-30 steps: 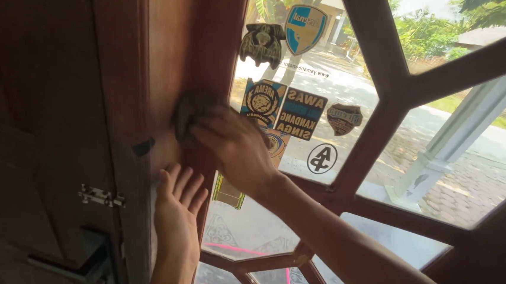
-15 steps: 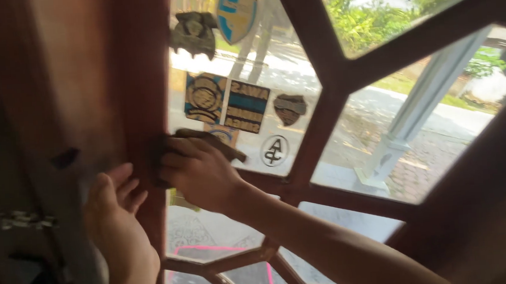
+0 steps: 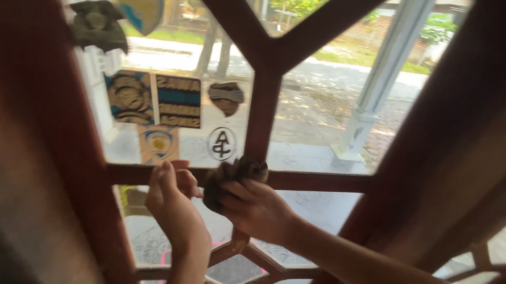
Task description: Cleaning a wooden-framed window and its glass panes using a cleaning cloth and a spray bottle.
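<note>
The right hand is closed around a dark, crumpled cloth and presses it against the horizontal wooden bar of the window frame, just below the pane that carries the stickers. The left hand rests beside it with its fingers curled over the same bar, holding nothing that I can make out, though motion blur softens the view. Judging by where the cloth sits, the wiping is at the middle crossbar. The lower honeycomb bars and the broad frame at right look yet to be reached; how clean any part is cannot be told.
</note>
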